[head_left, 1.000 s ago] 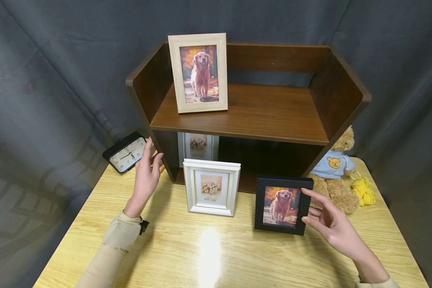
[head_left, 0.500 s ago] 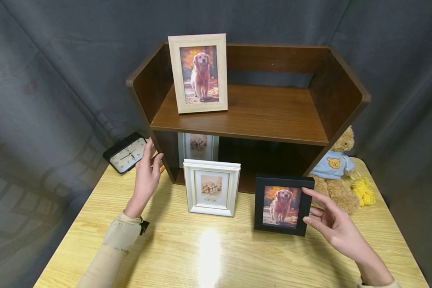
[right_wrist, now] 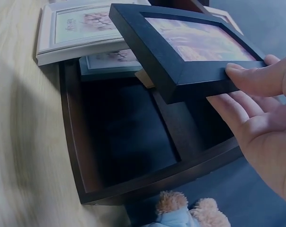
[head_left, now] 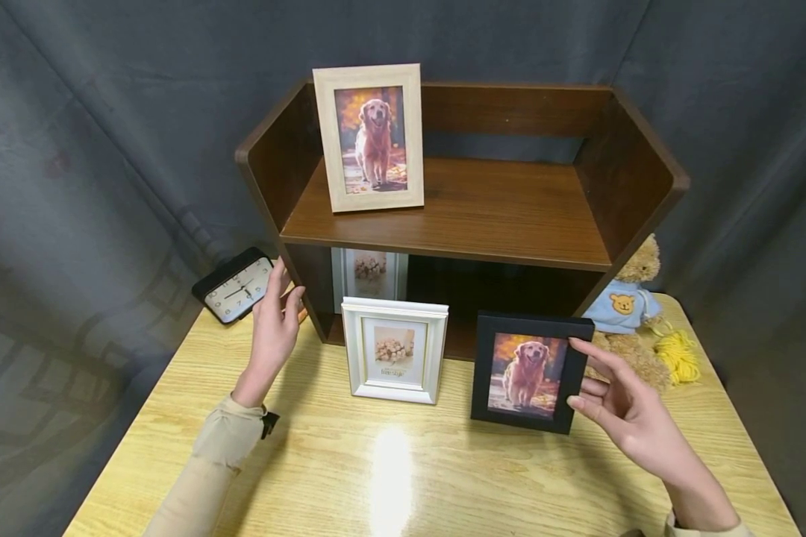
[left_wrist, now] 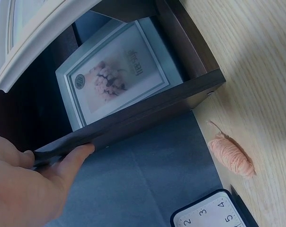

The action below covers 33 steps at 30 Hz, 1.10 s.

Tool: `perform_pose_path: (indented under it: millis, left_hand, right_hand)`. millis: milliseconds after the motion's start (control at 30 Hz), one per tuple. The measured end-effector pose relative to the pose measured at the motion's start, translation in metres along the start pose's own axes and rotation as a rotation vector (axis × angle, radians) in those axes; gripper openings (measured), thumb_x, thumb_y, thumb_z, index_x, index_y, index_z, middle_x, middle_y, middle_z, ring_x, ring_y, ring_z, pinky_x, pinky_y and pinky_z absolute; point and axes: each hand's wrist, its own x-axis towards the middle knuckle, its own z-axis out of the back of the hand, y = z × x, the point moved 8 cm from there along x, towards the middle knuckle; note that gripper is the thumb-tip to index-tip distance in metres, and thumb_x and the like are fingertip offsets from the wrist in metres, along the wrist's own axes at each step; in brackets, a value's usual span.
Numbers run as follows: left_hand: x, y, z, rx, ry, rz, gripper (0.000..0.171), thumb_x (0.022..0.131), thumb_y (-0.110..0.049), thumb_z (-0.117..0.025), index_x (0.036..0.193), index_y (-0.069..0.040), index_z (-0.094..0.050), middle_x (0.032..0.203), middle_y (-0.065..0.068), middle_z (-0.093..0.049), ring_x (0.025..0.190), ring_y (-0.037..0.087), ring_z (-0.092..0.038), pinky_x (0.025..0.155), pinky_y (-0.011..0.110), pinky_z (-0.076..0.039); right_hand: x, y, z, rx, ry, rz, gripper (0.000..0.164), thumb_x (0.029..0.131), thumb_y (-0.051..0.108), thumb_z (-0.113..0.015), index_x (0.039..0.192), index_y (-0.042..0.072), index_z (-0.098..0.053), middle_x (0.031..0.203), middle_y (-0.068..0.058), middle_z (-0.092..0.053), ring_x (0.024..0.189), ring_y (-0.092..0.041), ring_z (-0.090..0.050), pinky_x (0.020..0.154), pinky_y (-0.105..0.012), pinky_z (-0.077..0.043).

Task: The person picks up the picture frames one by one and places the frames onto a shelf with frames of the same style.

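Note:
My right hand [head_left: 634, 414] pinches the right edge of a black photo frame [head_left: 529, 374] that holds a dog picture. In the right wrist view, the thumb lies on the front of the frame and the fingers behind it. On the left, my left hand [head_left: 273, 335] grips the side panel of a dark brown two-tier shelf [head_left: 517, 212], thumb and fingers on either side of its edge in the left wrist view. A white photo frame [head_left: 395, 354] stands before the lower tier. On the upper tier a cream photo frame [head_left: 374, 142] stands upright at the left.
Inside the lower tier, at the left, is a grey-blue photo frame [left_wrist: 114, 75]. A black alarm clock [head_left: 238, 289] and a pink yarn bundle [left_wrist: 232, 156] lie left of the shelf. At its right are a teddy bear [head_left: 621, 307] and yellow yarn [head_left: 678, 356] on the wooden table [head_left: 295, 462].
My right hand has raised the black photo frame a little and tilted it slightly. The left hand stays on the shelf, and the other photo frames have not moved.

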Motion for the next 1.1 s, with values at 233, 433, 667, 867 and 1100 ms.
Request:
perform_pose_path:
  millis: [233, 433, 667, 867, 1100]
  left_hand:
    - [0.001, 0.000, 0.000, -0.004, 0.001, -0.002, 0.062, 0.108, 0.008, -0.055, 0.166, -0.006, -0.038, 0.161, 0.018, -0.049, 0.143, 0.042, -0.051, 0.097, 0.060, -0.055]
    - [0.000, 0.000, -0.001, -0.008, 0.006, -0.006, 0.061, 0.108, 0.008, -0.056, 0.165, -0.005, -0.039, 0.161, 0.018, -0.049, 0.143, 0.043, -0.051, 0.099, 0.060, -0.055]
    - [-0.001, 0.001, -0.002, -0.006, 0.002, -0.007, 0.061, 0.107, 0.008, -0.056, 0.165, -0.004, -0.039, 0.160, 0.019, -0.050, 0.142, 0.044, -0.052, 0.096, 0.060, -0.056]
    - [0.000, 0.001, -0.001, 0.002, -0.007, 0.002, 0.060, 0.108, 0.008, -0.057, 0.164, -0.002, -0.039, 0.159, 0.021, -0.051, 0.141, 0.045, -0.052, 0.094, 0.060, -0.057]
    - [0.000, 0.001, 0.000, 0.002, -0.003, 0.007, 0.060, 0.108, 0.007, -0.056, 0.165, -0.002, -0.038, 0.160, 0.020, -0.050, 0.142, 0.043, -0.052, 0.096, 0.058, -0.056]
  right_hand:
    - [0.005, 0.006, 0.002, 0.018, -0.013, 0.012, 0.079, 0.094, -0.027, -0.061, 0.164, -0.004, -0.034, 0.160, 0.003, -0.051, 0.125, -0.011, -0.067, 0.091, -0.023, -0.059]
    - [0.009, 0.015, 0.003, 0.041, -0.022, 0.033, 0.081, 0.092, -0.030, -0.061, 0.163, -0.005, -0.034, 0.160, -0.001, -0.051, 0.124, -0.013, -0.068, 0.091, -0.023, -0.059]
    - [0.012, 0.024, 0.005, 0.063, -0.034, 0.051, 0.076, 0.095, -0.019, -0.068, 0.162, -0.007, -0.034, 0.159, -0.004, -0.053, 0.124, -0.014, -0.069, 0.091, -0.023, -0.059]
    - [0.016, 0.032, 0.008, 0.021, -0.069, 0.036, 0.080, 0.093, -0.024, -0.066, 0.164, -0.004, -0.034, 0.158, -0.002, -0.054, 0.123, -0.012, -0.069, 0.090, -0.022, -0.059]
    - [0.022, 0.041, 0.011, -0.022, -0.126, 0.043, 0.094, 0.080, -0.044, -0.054, 0.163, -0.003, -0.036, 0.156, -0.002, -0.056, 0.120, -0.010, -0.070, 0.088, -0.020, -0.059]
